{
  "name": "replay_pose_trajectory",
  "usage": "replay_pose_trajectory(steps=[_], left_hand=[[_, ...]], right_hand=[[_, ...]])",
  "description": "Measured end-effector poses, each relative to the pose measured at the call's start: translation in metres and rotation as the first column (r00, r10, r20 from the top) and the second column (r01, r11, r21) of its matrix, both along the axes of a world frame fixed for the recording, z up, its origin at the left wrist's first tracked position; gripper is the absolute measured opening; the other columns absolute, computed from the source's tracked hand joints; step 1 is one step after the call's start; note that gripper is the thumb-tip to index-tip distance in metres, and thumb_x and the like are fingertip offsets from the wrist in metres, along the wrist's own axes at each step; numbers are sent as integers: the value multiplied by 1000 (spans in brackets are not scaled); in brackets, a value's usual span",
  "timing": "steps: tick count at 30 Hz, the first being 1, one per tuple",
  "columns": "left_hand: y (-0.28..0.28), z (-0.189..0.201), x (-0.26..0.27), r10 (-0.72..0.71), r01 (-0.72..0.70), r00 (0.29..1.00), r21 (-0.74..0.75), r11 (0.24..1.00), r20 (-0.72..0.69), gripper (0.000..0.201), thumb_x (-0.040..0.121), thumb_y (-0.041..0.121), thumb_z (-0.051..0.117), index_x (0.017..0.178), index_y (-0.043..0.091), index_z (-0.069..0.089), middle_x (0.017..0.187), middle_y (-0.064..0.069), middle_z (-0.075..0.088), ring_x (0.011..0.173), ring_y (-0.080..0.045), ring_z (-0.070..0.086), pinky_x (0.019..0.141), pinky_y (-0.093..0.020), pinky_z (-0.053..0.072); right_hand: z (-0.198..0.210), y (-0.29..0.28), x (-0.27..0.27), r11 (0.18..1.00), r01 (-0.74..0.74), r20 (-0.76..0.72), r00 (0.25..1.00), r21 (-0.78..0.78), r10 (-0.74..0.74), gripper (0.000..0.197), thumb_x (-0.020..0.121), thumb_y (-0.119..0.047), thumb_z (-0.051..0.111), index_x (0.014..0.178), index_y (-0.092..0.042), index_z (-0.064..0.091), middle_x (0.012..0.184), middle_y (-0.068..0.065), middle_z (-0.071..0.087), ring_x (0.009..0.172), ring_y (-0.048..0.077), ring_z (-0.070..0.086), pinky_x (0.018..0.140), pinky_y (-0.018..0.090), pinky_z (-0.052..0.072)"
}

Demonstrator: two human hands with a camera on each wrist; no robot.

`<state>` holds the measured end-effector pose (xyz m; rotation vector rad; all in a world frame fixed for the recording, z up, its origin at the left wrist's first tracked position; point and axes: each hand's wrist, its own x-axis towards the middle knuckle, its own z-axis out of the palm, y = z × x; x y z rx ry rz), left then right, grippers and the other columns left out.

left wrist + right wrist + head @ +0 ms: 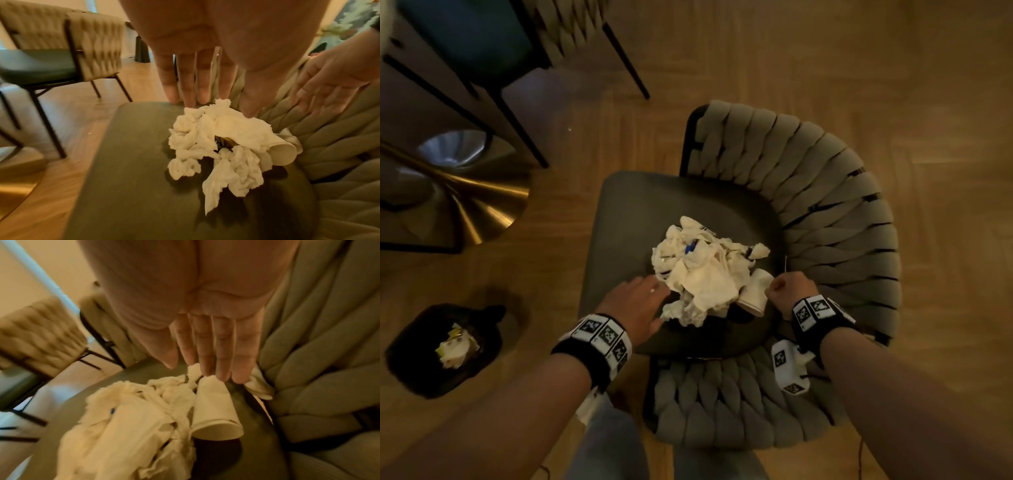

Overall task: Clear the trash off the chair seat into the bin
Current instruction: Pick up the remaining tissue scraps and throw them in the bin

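A pile of crumpled white tissues [702, 270] [216, 142] [127, 426] lies on the dark grey chair seat [626, 219]. A white paper cup [753, 294] [283, 151] [216, 410] lies on its side at the pile's right edge. My left hand [643, 301] [205, 84] is at the pile's near left side, fingers straight, holding nothing. My right hand [787, 291] [211, 353] hovers over the cup's base with straight fingers, also holding nothing. The black bin [410, 353] stands on the floor to the left with some trash inside.
The chair's woven grey backrest [825, 205] curves round the right and near sides of the seat. A gold table base [465, 205] and a second chair [482, 41] stand at the far left. Wooden floor [558, 281] lies between seat and bin.
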<state>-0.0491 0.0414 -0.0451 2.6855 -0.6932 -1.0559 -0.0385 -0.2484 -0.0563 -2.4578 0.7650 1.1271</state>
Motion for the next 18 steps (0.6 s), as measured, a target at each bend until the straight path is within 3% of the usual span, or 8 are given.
replay_pose_trajectory(steps=[6, 9, 12, 15, 18], left_hand=[[-63, -52, 40, 14, -13, 995, -8, 1000, 97, 81, 77, 54, 61, 140, 23, 21, 150, -8, 22, 136, -28, 26, 107, -46, 35], [-85, -79, 55, 50, -52, 998, 33, 998, 44, 107, 61, 63, 72, 141, 34, 7, 156, -8, 2, 143, -33, 7, 111, -58, 25], [-99, -100, 59, 41, -33, 994, 81, 996, -97, 123, 48, 63, 79, 137, 50, -4, 154, -2, -19, 143, -38, -10, 107, -69, 21], [-107, -113, 59, 25, -5, 986, 120, 993, -167, 116, 51, 52, 84, 137, 51, 5, 154, -3, -21, 142, -41, -1, 101, -65, 35], [-110, -122, 59, 28, -12, 987, 102, 995, -161, 92, 62, 40, 81, 133, 45, 24, 153, -6, -9, 137, -39, 15, 98, -55, 44]], right_hand=[[-72, -17, -1, 990, 130, -60, 989, -46, -133, 52, 85, -40, 61, 124, -7, 51, 126, 17, 58, 112, 36, 57, 96, 38, 46], [-100, -24, 0, 966, 251, -98, 962, -59, -256, 93, 74, -56, 67, 143, -9, 25, 145, 19, 39, 128, 38, 45, 104, 43, 41], [-114, -28, -1, 946, 317, -76, 944, -67, -321, 120, 60, -67, 73, 150, -25, 5, 157, 16, 13, 139, 42, 25, 110, 50, 31], [-125, -30, -1, 957, 287, -71, 954, -43, -290, 127, 51, -70, 76, 149, -32, 4, 158, 15, 3, 144, 40, 13, 113, 50, 24], [-131, -26, 1, 962, 262, -119, 956, -76, -270, 127, 44, -71, 78, 146, -36, 11, 157, 16, 0, 141, 44, 16, 111, 53, 28]])
